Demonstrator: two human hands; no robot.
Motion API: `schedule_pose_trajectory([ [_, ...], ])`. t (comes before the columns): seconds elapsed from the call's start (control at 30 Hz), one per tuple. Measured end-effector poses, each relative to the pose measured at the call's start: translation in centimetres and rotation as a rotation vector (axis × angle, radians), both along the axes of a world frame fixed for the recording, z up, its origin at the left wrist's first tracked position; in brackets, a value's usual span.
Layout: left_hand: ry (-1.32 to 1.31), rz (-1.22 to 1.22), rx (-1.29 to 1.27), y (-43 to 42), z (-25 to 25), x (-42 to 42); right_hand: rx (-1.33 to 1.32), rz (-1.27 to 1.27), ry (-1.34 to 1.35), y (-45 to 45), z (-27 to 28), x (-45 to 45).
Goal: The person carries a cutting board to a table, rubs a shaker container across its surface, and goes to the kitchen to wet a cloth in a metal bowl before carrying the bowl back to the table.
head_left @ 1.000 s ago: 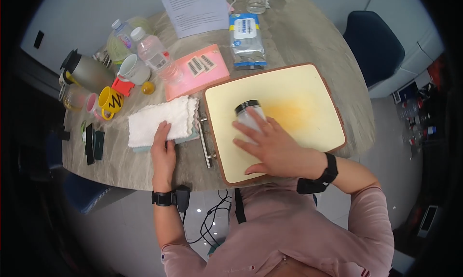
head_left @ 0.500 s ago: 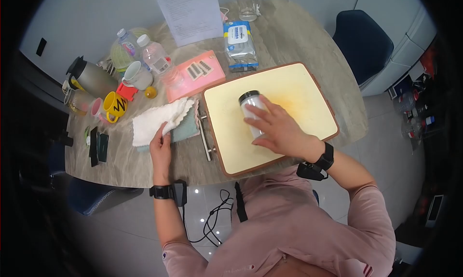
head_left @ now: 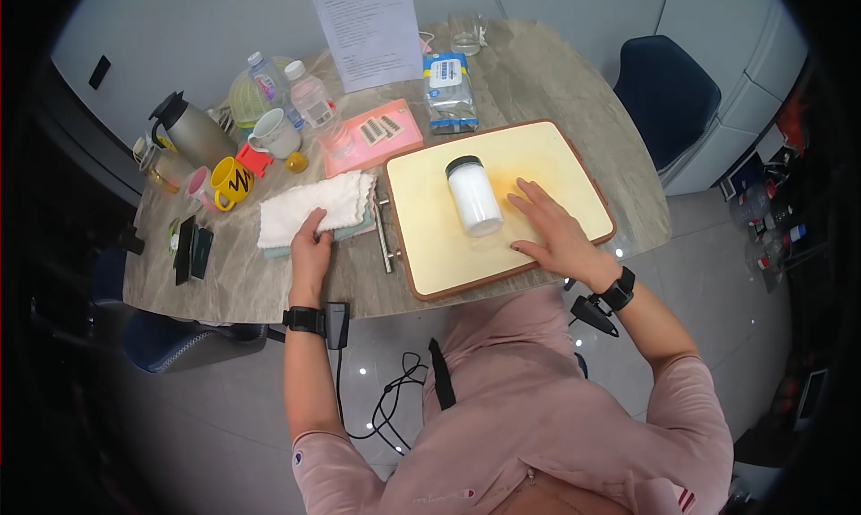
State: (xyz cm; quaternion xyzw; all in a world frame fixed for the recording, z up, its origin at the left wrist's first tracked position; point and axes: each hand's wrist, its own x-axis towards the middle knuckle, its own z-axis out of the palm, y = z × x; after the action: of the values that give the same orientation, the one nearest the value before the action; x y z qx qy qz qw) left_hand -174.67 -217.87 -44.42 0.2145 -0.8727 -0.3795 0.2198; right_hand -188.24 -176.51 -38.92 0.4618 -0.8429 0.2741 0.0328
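Note:
My left hand [head_left: 310, 248] rests its fingers on the front part of a folded white cloth [head_left: 309, 212], thumb apart from the index finger. Under that cloth, the edge of a blue-green cloth [head_left: 359, 231] shows. A clear jar of white contents with a black lid [head_left: 475, 199] stands on a cream board with a brown rim [head_left: 429, 255]. Just right of the jar, my right hand [head_left: 558, 239] is open and empty over the board, fingers spread. A yellowish stain lies on the board, partly behind these fingers.
Left of the board are a yellow mug [head_left: 233, 185], a white mug [head_left: 276, 135], a steel thermos jug [head_left: 199, 135], bottles and dark flat items [head_left: 194, 249]. Behind it lie a pink box [head_left: 354, 162], a wipes pack [head_left: 450, 98] and a propped paper sheet [head_left: 369, 35].
My right hand has let go of the jar and moved right. The white cloth's raised fold has gone down flat under my left hand. The whole view has shifted slightly.

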Motion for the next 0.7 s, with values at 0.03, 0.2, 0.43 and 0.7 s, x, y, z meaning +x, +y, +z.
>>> schedule_pose_trajectory([
  [0.03, 0.020, 0.006, -0.020, -0.1, -0.4, 0.0, 0.004, -0.013, -0.004, 0.6, -0.3, -0.1],
  [0.2, 0.060, 0.004, -0.108, -0.3, -1.5, 0.0, 0.043, -0.098, 0.116, 4.7, -2.0, -1.1],
  [0.43, 0.123, 0.120, 0.137, 0.7, -0.4, 0.3, 0.063, -0.196, 0.230, 5.3, -2.5, -1.0],
  [0.7, 0.130, 0.193, 0.385, -0.3, 1.3, 1.2, 0.098, -0.176, 0.171, 5.5, -2.4, -1.3],
])
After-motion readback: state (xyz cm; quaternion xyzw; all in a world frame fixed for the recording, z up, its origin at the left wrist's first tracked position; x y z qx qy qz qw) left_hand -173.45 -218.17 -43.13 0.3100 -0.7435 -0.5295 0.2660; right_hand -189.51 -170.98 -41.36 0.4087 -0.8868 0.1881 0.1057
